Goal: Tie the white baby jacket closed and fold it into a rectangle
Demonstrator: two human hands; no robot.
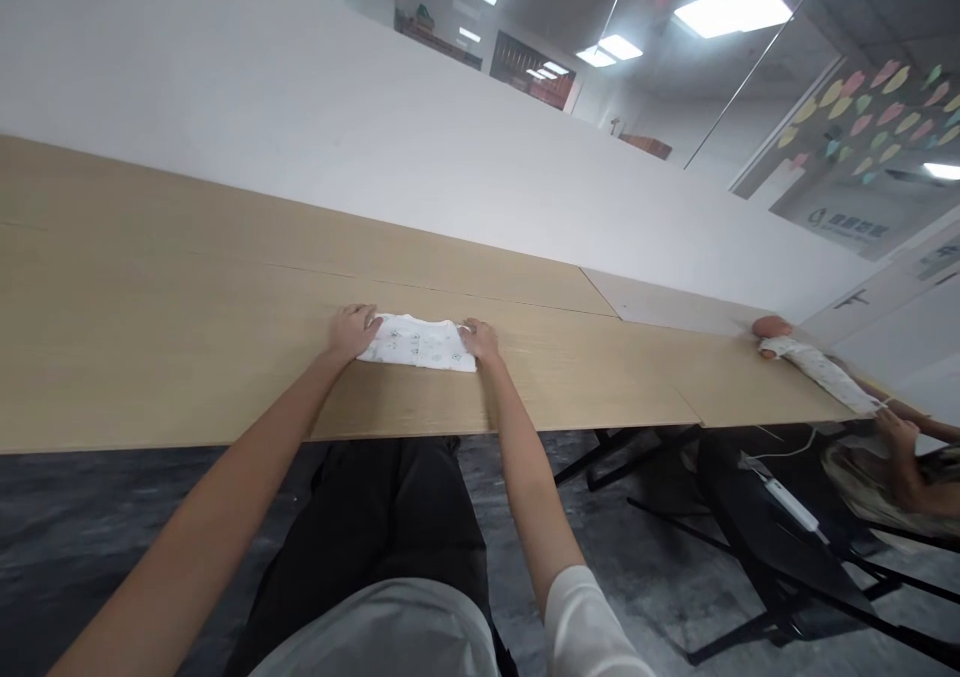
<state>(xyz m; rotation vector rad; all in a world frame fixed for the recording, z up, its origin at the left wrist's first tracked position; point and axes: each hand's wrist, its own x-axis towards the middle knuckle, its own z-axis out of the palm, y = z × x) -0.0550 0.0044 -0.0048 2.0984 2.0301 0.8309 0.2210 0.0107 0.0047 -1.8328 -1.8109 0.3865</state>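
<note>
A white baby garment [417, 344] with small grey prints lies folded into a flat, wide strip on the wooden table [187, 307]. At its left end, my left hand [354, 333] grips the edge, the thumb resting on top of the fabric. My right hand [480, 339] holds the opposite end near the upper corner, fingers bent around the edge. Parts of the fingers of both hands are hidden. The garment's far edge is slightly wavy, while its near edge runs fairly straight.
A doll in a white printed outfit [817, 369] lies on the table's far right, with another person's hand [898, 432] at its lower end. Below stands a black folding chair [780, 547] with a white power strip [791, 505]. A white wall [337, 147] borders the table's back.
</note>
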